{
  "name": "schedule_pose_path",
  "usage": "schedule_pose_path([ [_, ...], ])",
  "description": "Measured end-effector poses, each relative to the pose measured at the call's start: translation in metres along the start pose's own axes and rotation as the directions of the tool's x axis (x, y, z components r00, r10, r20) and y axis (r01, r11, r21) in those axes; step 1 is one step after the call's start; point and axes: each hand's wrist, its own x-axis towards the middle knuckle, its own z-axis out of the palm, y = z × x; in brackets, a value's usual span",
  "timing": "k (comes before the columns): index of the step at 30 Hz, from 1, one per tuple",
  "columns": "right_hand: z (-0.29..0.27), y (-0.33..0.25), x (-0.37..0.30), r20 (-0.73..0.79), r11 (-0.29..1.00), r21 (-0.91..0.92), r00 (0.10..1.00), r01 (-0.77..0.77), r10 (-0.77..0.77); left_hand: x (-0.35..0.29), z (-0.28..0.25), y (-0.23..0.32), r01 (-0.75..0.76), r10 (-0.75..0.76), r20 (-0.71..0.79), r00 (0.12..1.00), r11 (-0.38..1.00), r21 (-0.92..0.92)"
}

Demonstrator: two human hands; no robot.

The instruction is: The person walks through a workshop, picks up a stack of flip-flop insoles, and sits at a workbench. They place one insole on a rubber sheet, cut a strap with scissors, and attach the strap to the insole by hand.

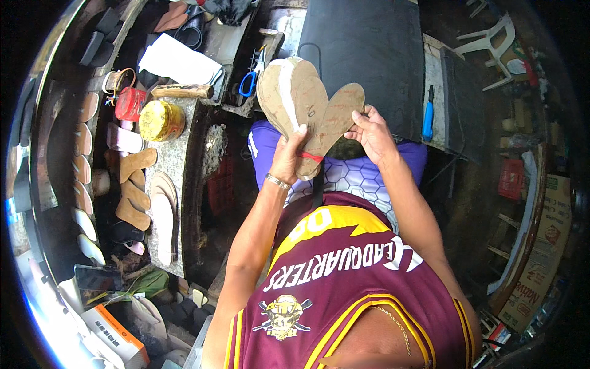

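Over my lap I hold a bundle of brown cardboard sole patterns (307, 98), fanned apart at their wide ends. A red band (311, 157) goes across their narrow ends. My left hand (284, 161) is closed around the lower left side of the bundle, its thumb lying on the front pattern. One sole pattern (342, 111) is swung out to the right of the others, and my right hand (372, 132) pinches its right edge between thumb and fingers. A white strip shows among the patterns at the left of the fan.
Ahead lies a black-topped work surface (369, 55), with a blue-handled knife (428, 117) at its right. Blue-handled scissors (247, 83) rest to the left. A yellow tub (161, 120), a red container (130, 103) and pale soles (163, 215) crowd the left bench. A white chair (495, 49) stands far right.
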Motion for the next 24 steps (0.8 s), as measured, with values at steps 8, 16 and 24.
schedule_pose_path([
  [8, 0.001, 0.002, -0.014, 0.057, 0.995, 0.057, 0.995, -0.088, 0.085, -0.011, -0.009, 0.001, 0.017, -0.017, -0.004, 1.0, 0.988, 0.154],
  [16, 0.014, -0.001, -0.015, 0.223, 0.984, 0.149, 0.973, -0.095, 0.06, -0.013, 0.002, 0.001, 0.01, -0.007, -0.009, 1.0, 0.931, 0.364],
  [24, 0.009, 0.007, -0.018, 0.251, 0.951, 0.224, 0.956, -0.211, 0.153, -0.013, -0.002, 0.013, 0.16, -0.163, 0.01, 0.987, 0.977, 0.143],
])
